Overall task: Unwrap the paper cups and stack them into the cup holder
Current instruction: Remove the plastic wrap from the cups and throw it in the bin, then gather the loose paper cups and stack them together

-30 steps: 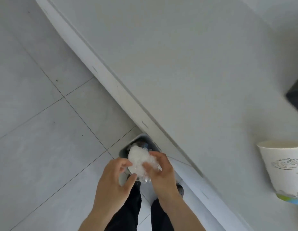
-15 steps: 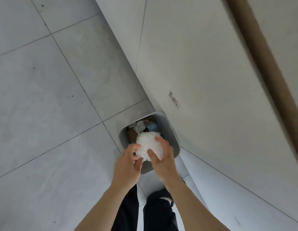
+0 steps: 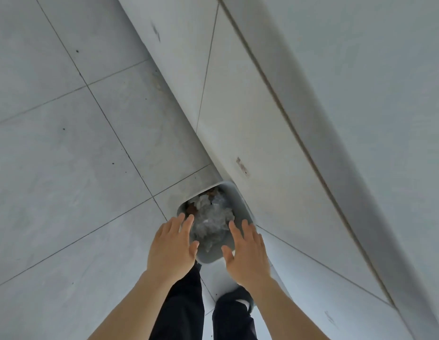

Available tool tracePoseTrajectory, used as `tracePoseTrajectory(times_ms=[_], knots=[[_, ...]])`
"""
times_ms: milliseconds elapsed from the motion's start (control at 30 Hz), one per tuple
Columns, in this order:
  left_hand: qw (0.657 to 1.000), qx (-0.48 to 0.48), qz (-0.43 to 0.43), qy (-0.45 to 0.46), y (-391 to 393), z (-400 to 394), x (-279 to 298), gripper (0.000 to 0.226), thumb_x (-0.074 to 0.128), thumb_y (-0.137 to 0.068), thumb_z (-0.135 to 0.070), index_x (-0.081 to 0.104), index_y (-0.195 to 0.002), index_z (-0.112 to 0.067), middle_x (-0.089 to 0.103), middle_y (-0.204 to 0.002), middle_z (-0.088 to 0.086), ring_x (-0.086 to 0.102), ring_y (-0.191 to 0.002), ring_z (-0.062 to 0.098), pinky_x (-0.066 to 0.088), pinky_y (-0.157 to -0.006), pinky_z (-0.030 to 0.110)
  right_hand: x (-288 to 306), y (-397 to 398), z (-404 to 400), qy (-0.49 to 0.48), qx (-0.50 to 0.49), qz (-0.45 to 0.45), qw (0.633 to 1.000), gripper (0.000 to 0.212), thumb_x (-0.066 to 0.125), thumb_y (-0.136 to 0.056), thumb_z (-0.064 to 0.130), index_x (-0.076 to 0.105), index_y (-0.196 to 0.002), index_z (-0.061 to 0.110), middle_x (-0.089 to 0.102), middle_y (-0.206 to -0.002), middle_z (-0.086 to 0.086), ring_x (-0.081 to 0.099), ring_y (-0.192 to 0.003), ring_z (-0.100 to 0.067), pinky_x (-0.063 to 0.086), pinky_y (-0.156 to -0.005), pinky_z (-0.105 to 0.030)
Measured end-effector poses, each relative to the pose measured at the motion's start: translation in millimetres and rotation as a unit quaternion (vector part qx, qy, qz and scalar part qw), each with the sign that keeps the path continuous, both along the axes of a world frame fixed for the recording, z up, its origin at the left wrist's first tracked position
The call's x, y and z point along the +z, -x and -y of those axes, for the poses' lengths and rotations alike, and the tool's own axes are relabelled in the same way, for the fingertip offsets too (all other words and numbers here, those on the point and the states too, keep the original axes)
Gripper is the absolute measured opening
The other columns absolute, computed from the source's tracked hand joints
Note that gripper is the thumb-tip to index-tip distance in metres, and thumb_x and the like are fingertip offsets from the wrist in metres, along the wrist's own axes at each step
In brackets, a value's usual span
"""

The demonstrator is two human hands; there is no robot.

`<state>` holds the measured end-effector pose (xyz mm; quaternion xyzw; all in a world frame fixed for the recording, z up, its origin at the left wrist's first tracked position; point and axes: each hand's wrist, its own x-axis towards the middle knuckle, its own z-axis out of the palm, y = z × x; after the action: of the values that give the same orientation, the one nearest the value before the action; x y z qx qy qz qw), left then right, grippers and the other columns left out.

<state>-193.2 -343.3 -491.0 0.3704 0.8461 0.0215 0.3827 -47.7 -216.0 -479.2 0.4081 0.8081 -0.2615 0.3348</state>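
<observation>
A crumpled clear plastic wrapper [image 3: 210, 223] lies inside a grey waste bin [image 3: 234, 196] on the floor, on top of other rubbish. My left hand [image 3: 173, 246] hovers over the bin's left side with fingers spread and nothing in it. At the bin's right side my right hand [image 3: 246, 251] is also spread and holds nothing. Neither hand touches the wrapper. No paper cups or cup holder show in this view.
The bin stands against the base of a white cabinet [image 3: 250, 114] whose counter edge [image 3: 341, 148] runs diagonally to the lower right. Grey floor tiles [image 3: 66, 155] fill the left. My dark trouser legs and a shoe [image 3: 240, 298] are just below the bin.
Both hands held the balled wrapper above the bin; they have let go and spread apart, and the wrapper now lies in the bin. The view has tilted down, away from the countertop cup.
</observation>
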Motion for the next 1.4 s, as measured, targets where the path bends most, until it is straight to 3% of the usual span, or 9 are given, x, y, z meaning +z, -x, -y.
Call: tracePoseTrajectory(times_ms=[100, 300, 467, 700, 933, 1167, 1333, 1400], knots=[[0.998, -0.045, -0.025, -0.021, 15, -2, 55, 0.069, 0.057, -0.096, -0.045, 0.034, -0.156, -0.020, 0.040, -0.160, 0.008, 0.040, -0.145, 0.028, 0.035, -0.119, 0.043, 50, 12, 2, -0.009, 0.029, -0.015, 0.999, 0.069, 0.039, -0.106, 0.048, 0.009, -0.164, 0.025, 0.003, -0.173, -0.013, -0.001, -0.159, -0.033, 0.004, -0.128, -0.046], [0.991, -0.094, -0.068, -0.061, 50, -14, 178, 0.070, 0.050, -0.099, -0.046, 0.023, -0.159, -0.023, 0.029, -0.165, 0.002, 0.027, -0.152, 0.023, 0.020, -0.126, 0.040, 171, 44, -3, -0.027, 0.053, -0.077, 0.995, 0.069, 0.044, -0.105, 0.046, 0.016, -0.163, 0.023, 0.011, -0.172, -0.012, 0.006, -0.159, -0.032, 0.005, -0.127, -0.047], [0.983, -0.107, -0.110, -0.096, 71, -27, 278, 0.071, 0.046, -0.100, -0.049, 0.016, -0.160, -0.026, 0.022, -0.168, -0.002, 0.021, -0.154, 0.019, 0.018, -0.127, 0.037, 272, 54, -7, -0.088, 0.049, -0.152, 0.983, 0.059, 0.045, -0.103, 0.042, 0.032, -0.155, 0.017, 0.029, -0.164, -0.012, 0.028, -0.149, -0.032, 0.023, -0.125, -0.045], [0.961, -0.141, -0.139, -0.194, 56, -80, 385, 0.071, 0.051, -0.098, -0.050, 0.023, -0.159, -0.027, 0.030, -0.164, -0.006, 0.031, -0.149, 0.018, 0.026, -0.122, 0.036, 379, 23, -27, -0.178, -0.009, -0.247, 0.953, 0.061, 0.046, -0.105, 0.034, 0.024, -0.160, 0.018, 0.020, -0.170, -0.012, 0.012, -0.158, -0.032, 0.004, -0.128, -0.041], [0.926, -0.234, -0.126, -0.268, -26, -168, 438, 0.069, 0.048, -0.097, -0.053, 0.026, -0.158, -0.028, 0.032, -0.163, -0.004, 0.034, -0.148, 0.019, 0.029, -0.120, 0.037, 444, -91, -75, -0.280, -0.141, -0.231, 0.921, 0.063, 0.050, -0.104, 0.037, 0.025, -0.160, 0.019, 0.021, -0.169, -0.009, 0.013, -0.157, -0.031, 0.007, -0.129, -0.040], [0.892, -0.344, -0.072, -0.286, -155, -232, 451, 0.074, 0.053, -0.094, -0.053, 0.024, -0.158, -0.029, 0.030, -0.163, -0.005, 0.033, -0.148, 0.017, 0.031, -0.120, 0.034, 462, -250, -80, -0.317, -0.291, -0.152, 0.890, 0.067, 0.057, -0.102, 0.034, 0.026, -0.159, 0.016, 0.023, -0.168, -0.009, 0.014, -0.157, -0.029, 0.011, -0.128, -0.039], [0.872, -0.406, -0.075, -0.262, -220, -256, 443, 0.081, 0.063, -0.089, -0.046, 0.022, -0.157, -0.032, 0.022, -0.166, -0.006, 0.027, -0.151, 0.019, 0.028, -0.120, 0.035, 447, -329, -66, -0.318, -0.331, -0.114, 0.881, 0.081, 0.067, -0.083, 0.004, 0.034, -0.155, 0.017, 0.036, -0.157, -0.007, 0.029, -0.148, -0.030, 0.019, -0.126, -0.037], [0.866, -0.427, -0.096, -0.242, -235, -262, 438, 0.085, 0.067, -0.088, -0.042, 0.019, -0.158, -0.034, 0.014, -0.168, -0.007, 0.018, -0.154, 0.020, 0.023, -0.123, 0.037, 435, -348, -62, -0.319, -0.323, -0.109, 0.884, 0.088, 0.073, -0.068, -0.005, 0.045, -0.149, 0.015, 0.047, -0.148, -0.010, 0.041, -0.142, -0.035, 0.029, -0.124, -0.042]])
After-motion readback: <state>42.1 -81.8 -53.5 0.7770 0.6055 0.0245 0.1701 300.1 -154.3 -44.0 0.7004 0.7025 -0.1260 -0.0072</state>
